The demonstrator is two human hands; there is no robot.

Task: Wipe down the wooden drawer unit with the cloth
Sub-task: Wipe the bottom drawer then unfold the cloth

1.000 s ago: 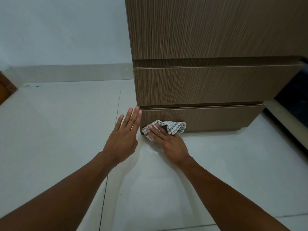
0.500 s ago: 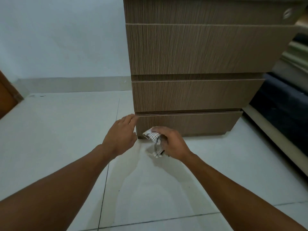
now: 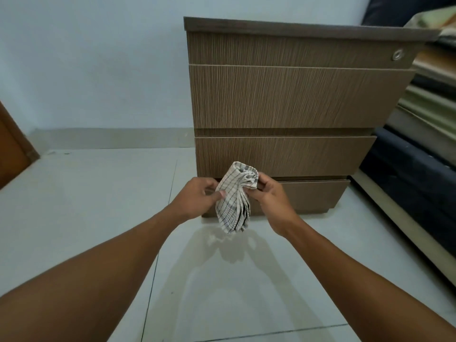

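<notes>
Both hands — cloth bunched, folds hidden

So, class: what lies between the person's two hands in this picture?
The checked cloth. In the head view it hangs bunched between the left hand and right hand, both pinching it, in front of the wooden drawer unit.
</notes>
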